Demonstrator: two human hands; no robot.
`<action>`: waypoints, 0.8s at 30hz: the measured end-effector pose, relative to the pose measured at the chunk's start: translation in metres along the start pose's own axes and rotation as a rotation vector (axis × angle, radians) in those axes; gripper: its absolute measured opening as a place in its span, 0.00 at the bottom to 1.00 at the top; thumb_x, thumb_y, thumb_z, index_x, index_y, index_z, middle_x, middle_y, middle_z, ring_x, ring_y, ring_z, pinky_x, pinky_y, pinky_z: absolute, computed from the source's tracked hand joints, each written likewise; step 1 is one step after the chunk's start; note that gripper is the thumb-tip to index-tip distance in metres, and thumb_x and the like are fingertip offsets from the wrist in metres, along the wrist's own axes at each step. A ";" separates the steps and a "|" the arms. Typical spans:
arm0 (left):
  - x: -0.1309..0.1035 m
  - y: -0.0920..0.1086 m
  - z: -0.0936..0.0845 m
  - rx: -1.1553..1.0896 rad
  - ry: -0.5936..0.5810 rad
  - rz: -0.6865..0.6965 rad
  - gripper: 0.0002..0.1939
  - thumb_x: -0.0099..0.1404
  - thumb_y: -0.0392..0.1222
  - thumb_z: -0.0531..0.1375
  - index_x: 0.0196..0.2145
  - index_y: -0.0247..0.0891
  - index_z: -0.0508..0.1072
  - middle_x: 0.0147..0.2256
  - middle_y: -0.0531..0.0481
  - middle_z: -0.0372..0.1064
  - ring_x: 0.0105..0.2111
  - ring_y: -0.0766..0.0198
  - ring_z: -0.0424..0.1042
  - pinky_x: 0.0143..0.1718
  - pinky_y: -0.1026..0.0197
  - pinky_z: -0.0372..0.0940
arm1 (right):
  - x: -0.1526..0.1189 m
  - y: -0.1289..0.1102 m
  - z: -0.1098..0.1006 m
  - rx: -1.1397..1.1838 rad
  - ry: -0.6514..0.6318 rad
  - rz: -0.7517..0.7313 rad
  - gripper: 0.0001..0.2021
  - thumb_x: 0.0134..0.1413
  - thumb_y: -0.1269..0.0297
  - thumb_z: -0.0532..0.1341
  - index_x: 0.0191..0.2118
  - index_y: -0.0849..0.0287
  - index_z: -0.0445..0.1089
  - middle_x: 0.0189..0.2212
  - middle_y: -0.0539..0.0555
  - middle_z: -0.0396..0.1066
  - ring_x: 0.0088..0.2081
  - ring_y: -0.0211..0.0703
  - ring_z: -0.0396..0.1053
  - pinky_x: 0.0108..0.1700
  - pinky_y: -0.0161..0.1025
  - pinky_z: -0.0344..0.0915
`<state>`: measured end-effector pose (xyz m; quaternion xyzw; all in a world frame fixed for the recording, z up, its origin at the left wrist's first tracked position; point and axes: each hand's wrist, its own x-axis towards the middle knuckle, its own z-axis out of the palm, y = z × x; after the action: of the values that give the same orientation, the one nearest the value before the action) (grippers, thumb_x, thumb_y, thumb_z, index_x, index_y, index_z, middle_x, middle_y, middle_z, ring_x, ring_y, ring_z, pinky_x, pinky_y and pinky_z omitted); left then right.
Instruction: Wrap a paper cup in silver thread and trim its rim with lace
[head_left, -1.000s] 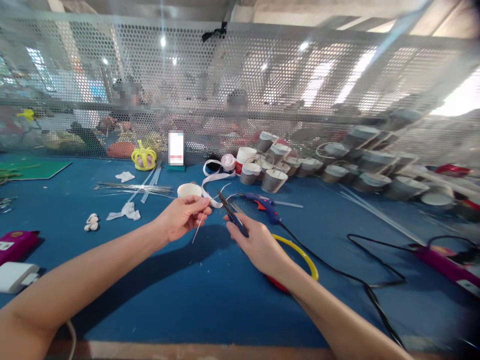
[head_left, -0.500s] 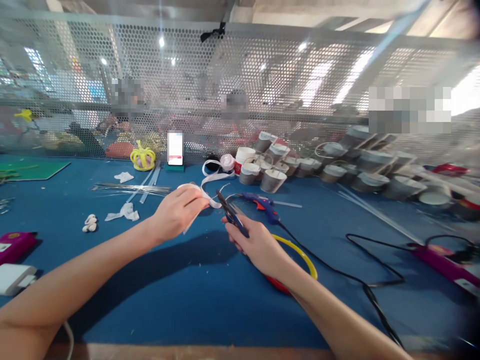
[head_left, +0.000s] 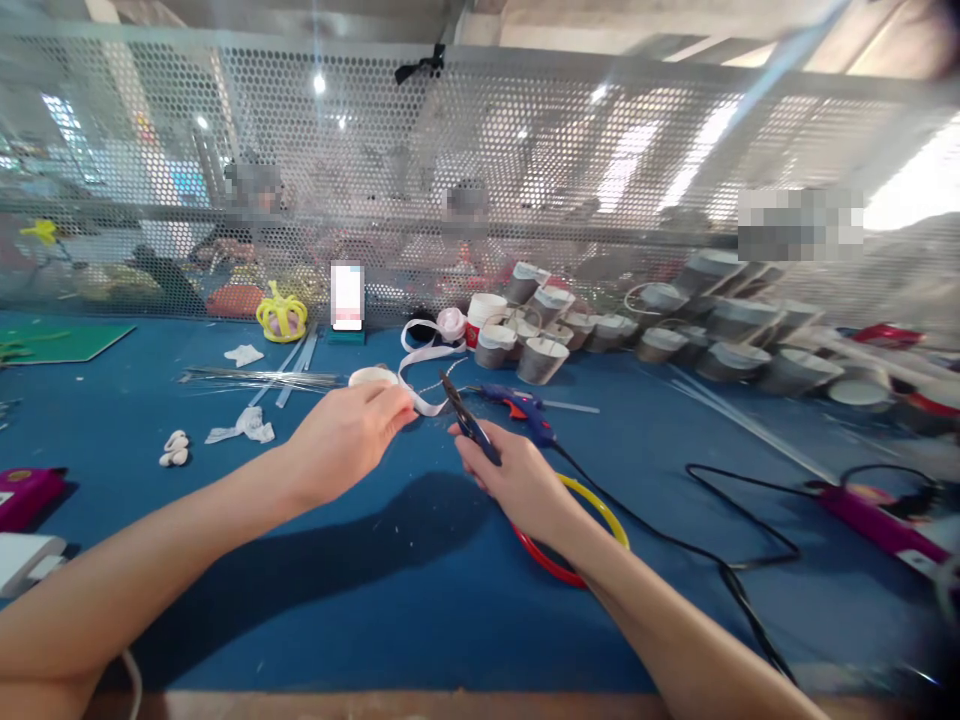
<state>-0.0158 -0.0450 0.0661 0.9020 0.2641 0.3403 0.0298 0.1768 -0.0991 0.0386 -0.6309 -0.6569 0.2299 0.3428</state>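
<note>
My left hand [head_left: 349, 435] is closed in a pinch, fingertips together beside a white ribbon [head_left: 429, 352] that loops back across the blue table. What the pinch holds is hidden. A thin pale strand [head_left: 450, 372] shows just beyond those fingertips. My right hand [head_left: 517, 475] grips dark-handled pliers [head_left: 471, 422], their jaws pointing up and left, apart from my left fingers. Behind my left hand lies a white roll [head_left: 373, 377], partly covered. A blue glue gun [head_left: 517, 405] rests beyond my right hand. Beneath my right wrist is a red and yellow ring [head_left: 600, 505].
Several grey pots [head_left: 544, 360] crowd the back right. A lit phone [head_left: 347, 298] stands by a yellow woven basket [head_left: 282, 315]. Metal wires [head_left: 262, 378] and white scraps [head_left: 244, 427] lie left. A black cord [head_left: 660, 540] crosses the right side. A perforated screen [head_left: 390, 150] bounds the back.
A pale strip that hung below my left fingers no longer shows. My left hand has turned slightly, and the pliers sit slightly farther right. The whole view has shifted a little.
</note>
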 end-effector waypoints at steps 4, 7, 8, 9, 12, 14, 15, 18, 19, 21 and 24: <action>0.001 -0.011 0.006 0.268 0.097 0.324 0.12 0.66 0.32 0.46 0.32 0.32 0.68 0.33 0.42 0.68 0.33 0.62 0.63 0.36 0.59 0.63 | -0.002 0.000 0.002 0.022 -0.011 -0.015 0.14 0.53 0.57 0.52 0.37 0.61 0.67 0.19 0.48 0.61 0.19 0.35 0.58 0.21 0.33 0.56; 0.000 -0.022 0.016 0.226 0.189 0.388 0.08 0.64 0.33 0.50 0.32 0.33 0.69 0.31 0.45 0.68 0.32 0.64 0.62 0.36 0.60 0.62 | -0.003 -0.001 0.004 0.020 -0.028 -0.036 0.15 0.53 0.57 0.51 0.37 0.61 0.67 0.19 0.48 0.62 0.19 0.36 0.59 0.21 0.33 0.56; 0.000 -0.023 0.019 0.155 0.210 0.374 0.07 0.63 0.33 0.52 0.32 0.34 0.70 0.30 0.46 0.68 0.32 0.64 0.63 0.36 0.60 0.62 | -0.004 -0.001 0.005 0.016 -0.032 -0.039 0.15 0.53 0.57 0.51 0.38 0.62 0.67 0.19 0.48 0.62 0.19 0.36 0.59 0.21 0.33 0.56; -0.001 -0.024 0.021 0.051 0.229 0.324 0.06 0.62 0.34 0.53 0.31 0.35 0.70 0.29 0.47 0.68 0.31 0.64 0.64 0.36 0.60 0.62 | -0.004 -0.002 0.005 0.010 -0.031 -0.042 0.15 0.53 0.57 0.51 0.38 0.62 0.67 0.19 0.48 0.62 0.19 0.36 0.59 0.21 0.33 0.56; 0.001 -0.017 0.025 -0.493 0.234 -0.097 0.06 0.59 0.38 0.57 0.26 0.35 0.69 0.25 0.50 0.67 0.25 0.68 0.64 0.29 0.63 0.62 | -0.005 -0.003 0.006 -0.020 0.003 -0.063 0.14 0.53 0.58 0.51 0.38 0.62 0.68 0.19 0.49 0.64 0.20 0.37 0.60 0.22 0.34 0.57; 0.003 -0.011 0.028 -0.961 0.166 -0.486 0.08 0.55 0.41 0.60 0.24 0.35 0.65 0.21 0.53 0.64 0.19 0.72 0.60 0.21 0.67 0.57 | -0.005 -0.003 0.005 -0.045 0.039 -0.089 0.14 0.53 0.58 0.51 0.38 0.61 0.68 0.21 0.51 0.67 0.22 0.39 0.63 0.25 0.35 0.59; 0.005 -0.009 0.029 -1.145 0.137 -0.631 0.10 0.53 0.41 0.61 0.23 0.34 0.65 0.20 0.54 0.64 0.17 0.74 0.58 0.19 0.68 0.55 | -0.004 -0.003 0.005 -0.056 0.050 -0.101 0.14 0.53 0.58 0.52 0.38 0.61 0.68 0.22 0.52 0.68 0.24 0.41 0.65 0.26 0.35 0.60; 0.007 -0.006 0.031 -1.341 0.158 -0.762 0.12 0.47 0.39 0.65 0.22 0.34 0.64 0.18 0.55 0.64 0.15 0.76 0.57 0.17 0.70 0.52 | -0.004 -0.004 0.003 -0.088 0.032 -0.123 0.14 0.54 0.58 0.52 0.39 0.61 0.67 0.27 0.53 0.71 0.28 0.43 0.67 0.30 0.37 0.61; 0.008 -0.006 0.032 -1.313 0.184 -0.736 0.11 0.46 0.39 0.65 0.21 0.33 0.65 0.17 0.56 0.64 0.15 0.76 0.57 0.17 0.70 0.52 | -0.004 -0.004 0.003 -0.093 0.012 -0.127 0.14 0.54 0.58 0.52 0.40 0.61 0.66 0.29 0.54 0.71 0.30 0.44 0.68 0.32 0.37 0.62; 0.007 -0.006 0.032 -1.227 0.207 -0.676 0.10 0.46 0.38 0.65 0.21 0.33 0.65 0.16 0.56 0.64 0.15 0.76 0.58 0.17 0.70 0.52 | -0.004 -0.005 0.003 -0.094 -0.038 -0.138 0.14 0.55 0.58 0.52 0.42 0.61 0.65 0.32 0.55 0.72 0.33 0.45 0.69 0.35 0.38 0.62; 0.005 -0.005 0.033 -1.144 0.208 -0.651 0.09 0.48 0.38 0.64 0.21 0.33 0.66 0.16 0.56 0.63 0.15 0.75 0.58 0.18 0.69 0.54 | -0.005 -0.007 0.004 -0.089 -0.097 -0.150 0.15 0.55 0.58 0.52 0.43 0.62 0.65 0.36 0.56 0.72 0.36 0.46 0.69 0.37 0.39 0.62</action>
<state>0.0060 -0.0336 0.0426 0.5806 0.3023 0.4858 0.5791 0.1687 -0.1045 0.0402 -0.5827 -0.7277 0.2047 0.2984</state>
